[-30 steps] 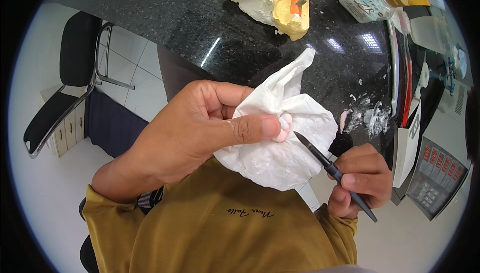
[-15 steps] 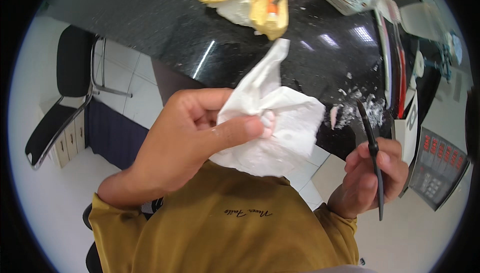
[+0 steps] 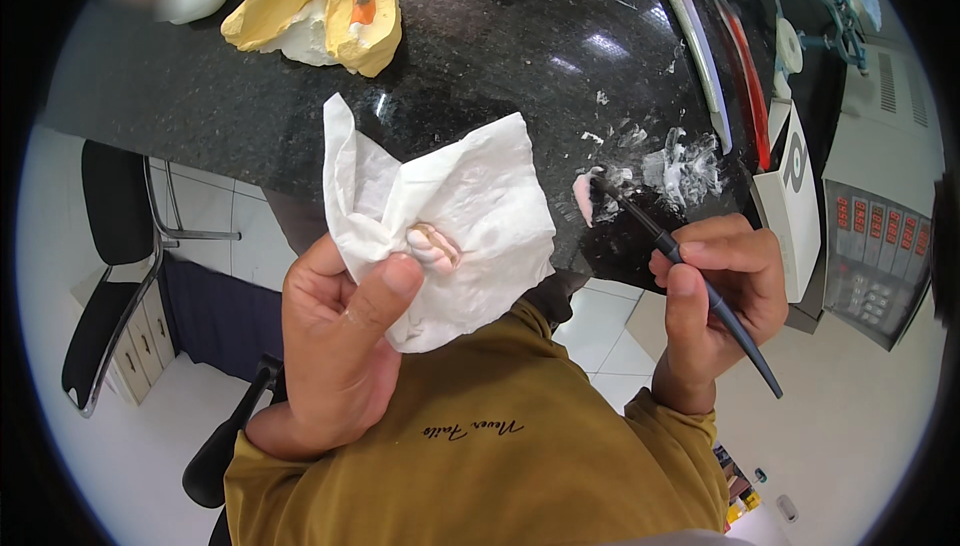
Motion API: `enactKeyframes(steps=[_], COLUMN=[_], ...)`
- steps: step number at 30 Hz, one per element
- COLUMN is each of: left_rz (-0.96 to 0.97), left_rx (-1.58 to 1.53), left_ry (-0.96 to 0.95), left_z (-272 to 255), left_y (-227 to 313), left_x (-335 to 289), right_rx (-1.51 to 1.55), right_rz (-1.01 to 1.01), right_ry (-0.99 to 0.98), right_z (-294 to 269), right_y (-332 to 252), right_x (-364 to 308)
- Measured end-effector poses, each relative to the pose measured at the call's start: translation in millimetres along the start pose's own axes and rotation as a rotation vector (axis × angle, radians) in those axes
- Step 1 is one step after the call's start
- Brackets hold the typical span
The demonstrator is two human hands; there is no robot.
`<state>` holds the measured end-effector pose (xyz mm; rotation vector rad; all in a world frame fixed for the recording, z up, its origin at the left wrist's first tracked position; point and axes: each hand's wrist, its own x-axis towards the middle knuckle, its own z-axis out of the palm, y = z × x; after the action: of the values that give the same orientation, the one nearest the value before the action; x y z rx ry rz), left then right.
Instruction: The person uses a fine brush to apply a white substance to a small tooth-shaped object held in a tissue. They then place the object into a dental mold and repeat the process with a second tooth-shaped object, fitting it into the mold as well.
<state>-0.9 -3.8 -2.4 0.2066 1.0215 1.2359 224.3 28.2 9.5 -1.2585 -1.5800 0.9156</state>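
My left hand (image 3: 345, 346) pinches a creased white tissue (image 3: 490, 186) from below, thumb on top. On the tissue, against the thumb tip, rests a small tooth-shaped dental piece (image 3: 432, 246), white with pinkish parts. A slim dark brush (image 3: 742, 341) is held like a pen in my right hand (image 3: 730, 286). Its tip is down at a small mound of pink paste (image 3: 583, 198) on the black countertop (image 3: 480, 66). White smears (image 3: 685, 171) spread over the counter just right of the paste.
A yellow dental cast (image 3: 375, 41) with an orange section stands at the far left. At the right lie a red-handled toothbrush (image 3: 745, 56), a pale lilac stick (image 3: 690, 26) and a white box (image 3: 788, 206). Beyond is a device with red digits (image 3: 875, 246). A black chair (image 3: 115, 206) stands left.
My right hand has brought the brush tip down to the pink paste. My left hand has shifted left with the tissue, which now lies more open around the dental piece. The view has shifted too.
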Motion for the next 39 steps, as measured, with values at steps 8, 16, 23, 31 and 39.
enactKeyframes(steps=[8,16,23,31,39], left_rz=[0.022,0.022,0.023,0.034,0.054], left_rx=[-0.033,-0.052,-0.103,-0.166,-0.188], left_ry=[-0.008,0.024,0.043,-0.085,-0.147], left_z=[-0.7,2.2,2.1,-7.5,-9.5], left_y=[-2.6,-4.1,-8.5,-10.8,-12.5], left_x=[-2.0,-1.0,-1.8,0.6,0.9], right_rx=[-0.059,-0.053,-0.052,0.197,0.318], right_rz=[-0.032,0.022,0.002,-0.307,-0.364], right_ry=[-0.035,-0.021,-0.019,-0.123,-0.213], right_z=[0.7,-0.9,1.2,-0.6,41.1], right_y=[1.7,-1.1,-0.4,6.4,-0.4], right_x=[2.5,2.1,2.2,1.9,4.2])
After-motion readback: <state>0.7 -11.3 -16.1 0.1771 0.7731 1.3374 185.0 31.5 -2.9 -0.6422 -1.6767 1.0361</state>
